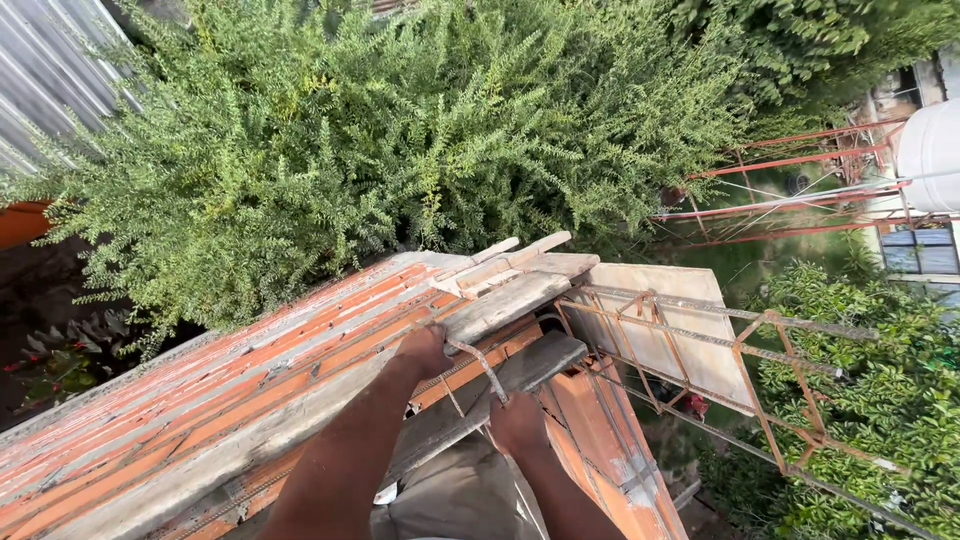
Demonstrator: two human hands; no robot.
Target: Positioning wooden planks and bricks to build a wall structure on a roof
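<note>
My left hand [425, 350] is closed at the top of an orange brick wall [200, 400], against a grey wooden plank [500, 305]. My right hand [518, 425] is closed lower down, beside another weathered plank [540, 362]. A bent steel wire [480, 365] runs between the two hands, and each hand grips one end of it. Thin tie wires lie across the bricks under it. My grey trousers [460, 495] show below my arms.
A rusty rebar cage [720, 345] juts out to the right over a pale concrete slab [660, 300]. A dense green bush [420, 130] fills the ground far below. Corrugated metal sheet [40, 70] is at top left, a white tank [930, 150] and a red metal frame [800, 190] at right.
</note>
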